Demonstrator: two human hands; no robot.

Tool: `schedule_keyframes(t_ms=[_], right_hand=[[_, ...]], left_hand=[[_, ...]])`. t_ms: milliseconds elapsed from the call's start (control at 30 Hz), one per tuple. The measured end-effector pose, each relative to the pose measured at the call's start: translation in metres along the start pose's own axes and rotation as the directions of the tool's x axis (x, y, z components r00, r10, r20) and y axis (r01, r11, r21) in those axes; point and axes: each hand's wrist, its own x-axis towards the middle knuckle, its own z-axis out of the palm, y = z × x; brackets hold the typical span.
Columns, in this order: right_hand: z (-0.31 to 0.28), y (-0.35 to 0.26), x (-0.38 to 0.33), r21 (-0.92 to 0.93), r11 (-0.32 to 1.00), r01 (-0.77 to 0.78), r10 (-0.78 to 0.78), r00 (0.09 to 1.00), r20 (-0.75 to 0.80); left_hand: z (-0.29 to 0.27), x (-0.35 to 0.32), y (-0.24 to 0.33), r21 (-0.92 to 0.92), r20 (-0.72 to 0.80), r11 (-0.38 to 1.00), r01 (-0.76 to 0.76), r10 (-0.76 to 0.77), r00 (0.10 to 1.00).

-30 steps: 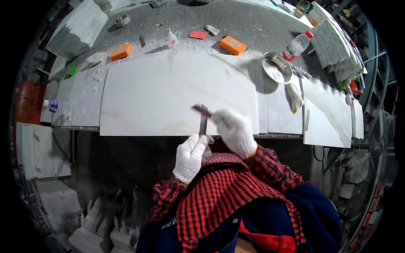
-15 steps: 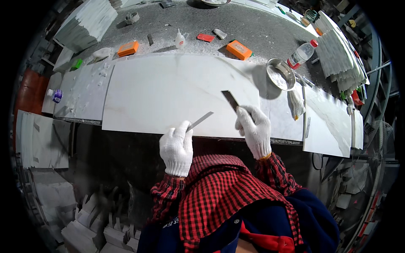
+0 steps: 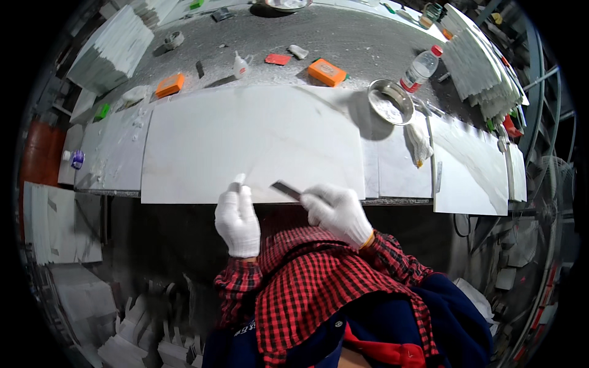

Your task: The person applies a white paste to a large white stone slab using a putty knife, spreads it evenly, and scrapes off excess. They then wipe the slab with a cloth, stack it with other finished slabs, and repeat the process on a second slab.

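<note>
A big white stone slab (image 3: 251,144) lies flat on the grey worktop (image 3: 343,43), its near edge hanging just past the worktop's near edge. The right hand (image 3: 336,211) has its grip clamped on a dark flat blade (image 3: 286,190) lying on that near edge. The left hand (image 3: 237,221), just left of it, pinches a small light blade (image 3: 237,180) at the same edge.

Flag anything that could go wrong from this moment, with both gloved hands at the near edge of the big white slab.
1. The white stone slab overhangs the bench's front edge; pressure there from the left hand might tip or chip it.
2. The right hand holds a thin dark blade pointing toward the left hand; a slip could cut through the cloth glove.
3. The metal bowl of white powder sits by the slab's far right corner; shifting the slab could knock it.
</note>
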Motion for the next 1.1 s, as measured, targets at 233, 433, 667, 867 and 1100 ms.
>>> schedule_keyframes(t_ms=[233,433,667,867,1100], right_hand=[[-0.136,0.045,0.045,-0.420,0.900,0.115,-0.311,0.844,-0.436],[-0.226,0.040,0.070,-0.942,0.317,-0.109,-0.658,0.690,-0.301],[-0.265,0.059,0.114,-0.965,0.161,-0.207,-0.648,0.715,-0.262],[-0.275,0.048,0.117,-0.975,0.143,-0.171,-0.592,0.775,-0.223],[-0.152,0.033,0.035,-0.842,0.494,0.215,-0.687,0.690,-0.227]], left_hand=[[-0.004,-0.011,0.018,-0.510,0.518,0.489,0.708,-0.483,0.706],[0.003,-0.022,0.046,-0.415,0.769,0.295,0.861,-0.392,0.505],[0.006,-0.032,0.064,-0.352,0.812,0.317,0.881,-0.365,0.456],[0.009,-0.040,0.064,-0.344,0.843,0.237,0.909,-0.348,0.410],[0.023,-0.034,0.077,-0.308,0.887,0.281,0.909,-0.261,0.381]])
